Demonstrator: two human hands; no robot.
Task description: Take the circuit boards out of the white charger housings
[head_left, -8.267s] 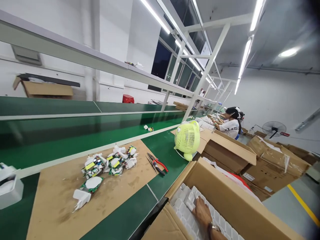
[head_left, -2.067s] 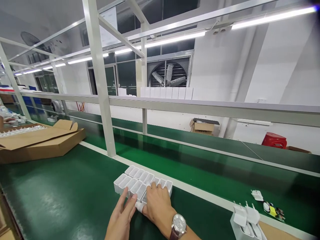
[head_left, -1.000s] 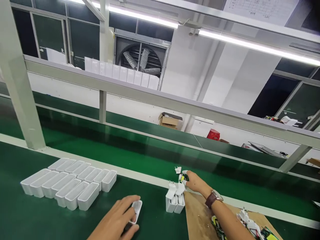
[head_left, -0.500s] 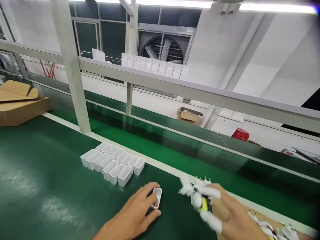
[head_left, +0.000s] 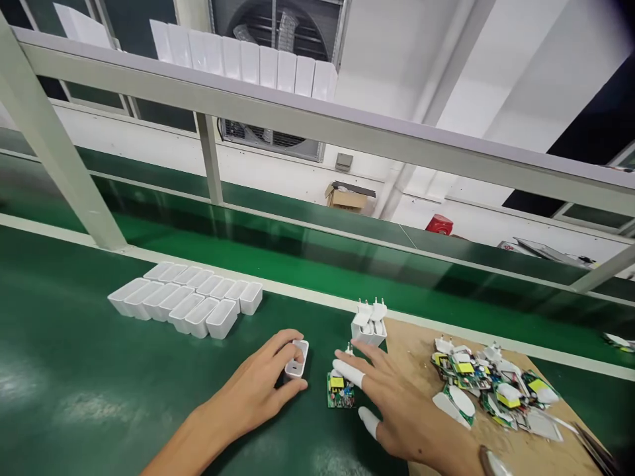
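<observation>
My left hand [head_left: 270, 380] is closed around a small white plastic charger case [head_left: 296, 362], which has an open top and a slot in its end. To the right, a green circuit board [head_left: 341, 391] with a yellow component appears to lie on the green table. My right hand [head_left: 384, 396], with white finger covers, reaches over the board's upper right edge, fingers spread. Its index finger touches or hovers over the white plug piece [head_left: 349, 349] at the board's top; I cannot tell which. Just beyond stand white cases [head_left: 368, 334] with pronged plug pieces in them.
Several empty white cases [head_left: 183, 304] stand in two rows at the left. On a brown cardboard sheet [head_left: 411, 337] at the right lies a pile of circuit boards [head_left: 489, 380], with tweezers [head_left: 592, 446] at its edge. A metal frame post [head_left: 79, 178] rises at the back left.
The circuit board, blurred in my right hand before, now rests on the table with that hand's fingers spread. My left hand keeps the case. The view has swung right and down.
</observation>
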